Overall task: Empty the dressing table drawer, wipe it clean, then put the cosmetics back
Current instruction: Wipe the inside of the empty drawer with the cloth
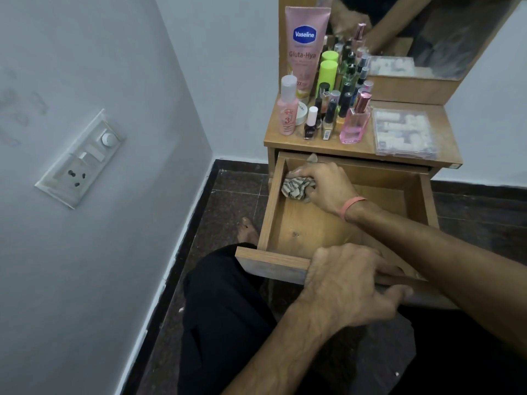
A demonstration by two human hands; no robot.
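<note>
Fingers of the right hand (pixel 328 186) curl round a crumpled striped cloth (pixel 298 189), pressing it into the far left corner of the open drawer (pixel 299 223), which looks emptied. The left hand (pixel 350 286) grips the drawer front. A hard push could jolt the bench (pixel 445 129) above, where the cosmetics (pixel 330 109) stand crowded near the edge; the tall pink tube (pixel 305 49) seems likeliest to topple.
</note>
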